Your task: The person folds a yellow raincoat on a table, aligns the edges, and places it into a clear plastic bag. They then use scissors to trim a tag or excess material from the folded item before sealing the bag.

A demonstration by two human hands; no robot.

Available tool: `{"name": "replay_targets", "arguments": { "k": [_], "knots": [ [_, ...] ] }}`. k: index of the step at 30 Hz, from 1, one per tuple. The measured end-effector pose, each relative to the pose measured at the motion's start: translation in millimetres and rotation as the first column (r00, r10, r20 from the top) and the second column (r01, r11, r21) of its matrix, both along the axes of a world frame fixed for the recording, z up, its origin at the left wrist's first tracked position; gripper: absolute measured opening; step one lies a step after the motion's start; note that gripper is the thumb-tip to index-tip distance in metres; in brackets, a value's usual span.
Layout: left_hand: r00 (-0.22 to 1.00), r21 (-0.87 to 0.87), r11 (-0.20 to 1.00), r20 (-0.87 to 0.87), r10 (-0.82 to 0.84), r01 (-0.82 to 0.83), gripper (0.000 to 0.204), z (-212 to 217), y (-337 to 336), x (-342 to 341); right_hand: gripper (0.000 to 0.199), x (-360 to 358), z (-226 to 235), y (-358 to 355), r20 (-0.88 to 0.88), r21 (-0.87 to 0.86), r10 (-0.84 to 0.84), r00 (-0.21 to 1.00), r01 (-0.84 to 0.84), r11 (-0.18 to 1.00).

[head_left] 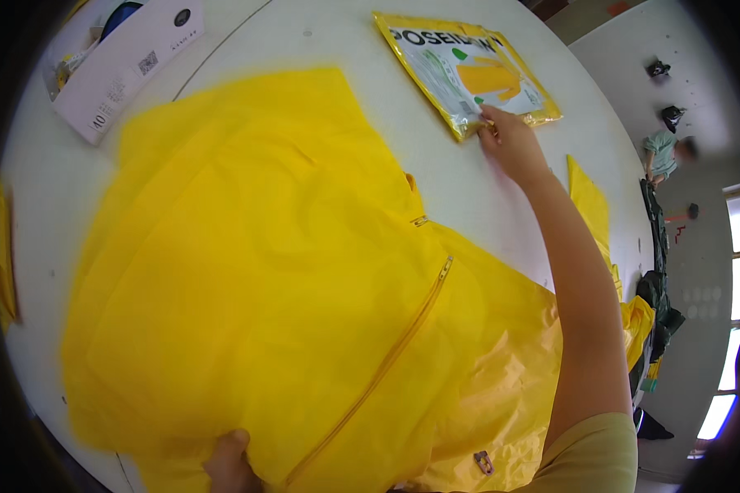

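Observation:
Across the white table is spread a yellow waterproof garment (247, 271) with a zipper (395, 353) running diagonally over it. My left hand (231, 464), at the garment's near edge, has its thumb on top of the fabric; its other fingers are hidden, and it seems to pinch the cloth. My right arm reaches over the garment's right side. At the far side, my right hand (508, 141) pinches the near corner of a flat plastic package (469, 74) with yellow borders and a picture of a yellow suit. A safety pin (484, 463) lies on the fabric near my right sleeve.
A white cardboard box (127, 66) with small items inside stands at the far left. More yellow fabric (590, 201) lies on the right, with dark garments (656, 287) along the table's edge. Another yellow item (5, 255) is at the left rim. A person (664, 154) is farther off.

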State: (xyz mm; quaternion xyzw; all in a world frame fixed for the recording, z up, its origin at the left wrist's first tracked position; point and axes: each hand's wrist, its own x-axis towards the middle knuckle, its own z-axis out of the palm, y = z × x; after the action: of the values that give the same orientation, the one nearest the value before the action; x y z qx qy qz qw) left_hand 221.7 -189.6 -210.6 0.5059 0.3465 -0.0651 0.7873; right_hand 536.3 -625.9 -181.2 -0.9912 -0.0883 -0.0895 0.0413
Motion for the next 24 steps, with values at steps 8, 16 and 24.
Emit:
{"name": "replay_targets", "arguments": {
  "k": [8,16,24],
  "knots": [
    [0.992,-0.331,0.939,-0.114,0.062,-0.097,0.045,12,23,25,0.023,-3,97,-1,0.391,0.094,-0.243,0.888,0.224,0.970],
    [0.972,-0.408,0.909,0.234,0.014,0.085,0.015,-27,68,24,0.029,-163,416,28,0.386,0.724,-0.359,0.850,-0.037,0.689],
    [0.817,-0.548,0.747,0.577,0.012,0.376,0.028,79,145,-8,0.015,-249,302,58,-0.096,0.348,-0.285,0.954,0.300,0.888]
  ]
}}
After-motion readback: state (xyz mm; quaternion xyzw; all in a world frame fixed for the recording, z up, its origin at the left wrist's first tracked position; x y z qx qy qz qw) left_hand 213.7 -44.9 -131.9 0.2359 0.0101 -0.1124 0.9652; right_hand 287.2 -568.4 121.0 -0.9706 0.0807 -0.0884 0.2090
